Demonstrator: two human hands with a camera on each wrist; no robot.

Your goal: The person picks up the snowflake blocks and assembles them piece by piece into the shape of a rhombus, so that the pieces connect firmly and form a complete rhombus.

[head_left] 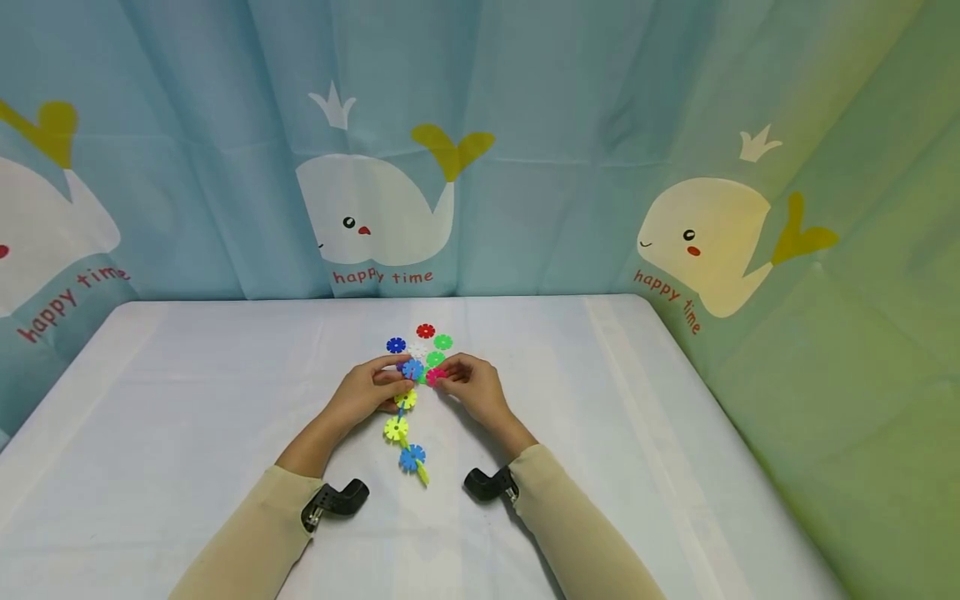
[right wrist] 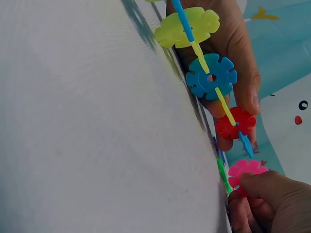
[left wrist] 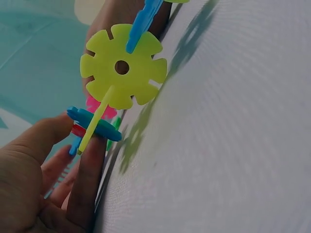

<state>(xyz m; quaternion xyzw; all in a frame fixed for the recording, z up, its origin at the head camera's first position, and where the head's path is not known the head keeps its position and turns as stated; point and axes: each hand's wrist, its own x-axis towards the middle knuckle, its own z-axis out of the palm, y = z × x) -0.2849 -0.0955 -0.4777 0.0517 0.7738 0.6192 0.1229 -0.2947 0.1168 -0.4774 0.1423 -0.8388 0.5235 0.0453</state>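
Note:
A chain of slotted plastic snowflake discs, with a yellow disc (head_left: 396, 429) and a blue disc (head_left: 412, 457) toward its near end, runs down the table from my left hand (head_left: 363, 392). That hand pinches the chain's far end between thumb and fingers, around a red disc (right wrist: 236, 124). Beyond the red one a blue disc (right wrist: 245, 144), seen edge-on, sticks out. My right hand (head_left: 476, 387) pinches a pink disc (head_left: 435, 377) between thumb and fingers. In the right wrist view the pink disc is close to the blue end disc, with a small gap between them.
Just past the hands lie several loose discs: a red one (head_left: 425, 331), a green one (head_left: 443, 342), a dark blue one (head_left: 396, 345) and a white one (head_left: 417, 350). The white table (head_left: 600, 467) ends at a blue curtain (head_left: 555, 208) with whale prints.

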